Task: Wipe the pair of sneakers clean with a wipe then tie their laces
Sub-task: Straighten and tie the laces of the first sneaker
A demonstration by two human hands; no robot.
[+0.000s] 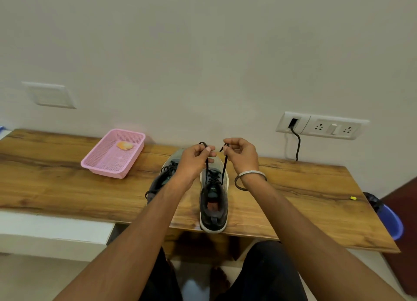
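Head view: lace-tying is in hand, by my reading. On the table [293, 188], the right sneaker [214, 201] sits heel toward the person; the left hand [194, 159] and right hand [240, 156] each pinch a lace end [224, 165] lifted toward twelve o'clock. Next they likely need crossing and knotting. The left sneaker [161, 179], at nine o'clock, is half hidden by the forearm. An orange lump in the pink basket [94, 163] is unclear.

Both hands up over the right sneaker [214, 201] on the bench [67, 181], left hand [195, 159] and right hand [242, 155] each pinching a black lace end [224, 163]. Pink basket [112, 153] sits off left.
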